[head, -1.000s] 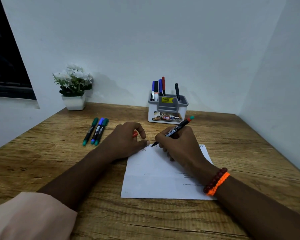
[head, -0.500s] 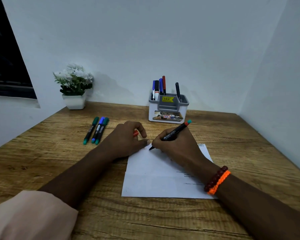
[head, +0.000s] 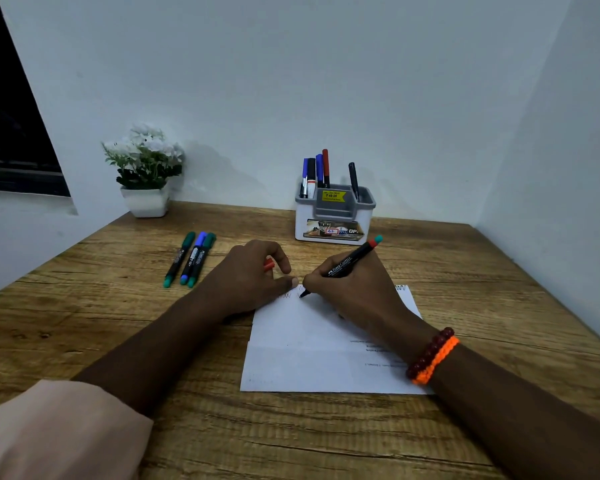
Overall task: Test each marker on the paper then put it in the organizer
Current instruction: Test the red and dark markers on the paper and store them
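Observation:
My right hand [head: 352, 289] grips a black marker [head: 350, 263] with a red and teal end, its tip touching the white paper [head: 312, 351] near the top edge. My left hand [head: 253, 277] rests on the paper's upper left corner and holds a red cap [head: 269, 264] between its fingers. Three capped markers [head: 189, 259], two green and one blue, lie side by side on the wooden desk [head: 118, 323] to the left. The grey and white organizer [head: 335, 216] stands at the back with several markers upright in it.
A white pot of white flowers [head: 146, 174] sits in the back left corner. White walls close the desk at the back and right. A dark window [head: 11, 133] is on the left wall.
The marker tip in my right hand has slid a little leftward across the paper's top. My left hand has stayed put with the red cap.

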